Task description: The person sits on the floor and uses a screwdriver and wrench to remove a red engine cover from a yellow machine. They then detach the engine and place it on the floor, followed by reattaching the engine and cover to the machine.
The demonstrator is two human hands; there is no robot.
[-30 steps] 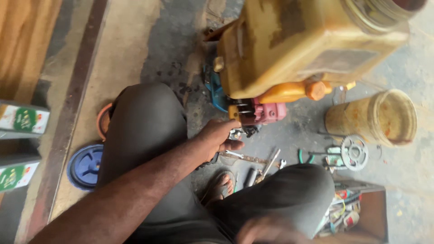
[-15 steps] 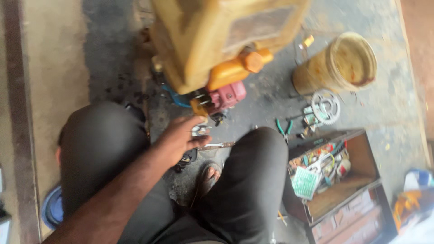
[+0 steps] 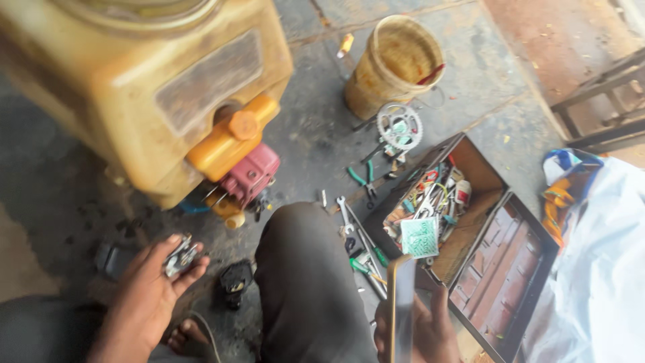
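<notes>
The yellow plastic tank looks grimy and matt, the floor rough concrete, the small part in the left hand dull metal.

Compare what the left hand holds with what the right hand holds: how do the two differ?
The small metal part in the left hand is a compact, grey, irregular piece, pinched near the fingertips; the phone in the right hand is a long, flat slab seen edge-on. The metal part lies low beside the left knee, the phone stands upright by the open toolbox. Both are held above the floor.
</notes>
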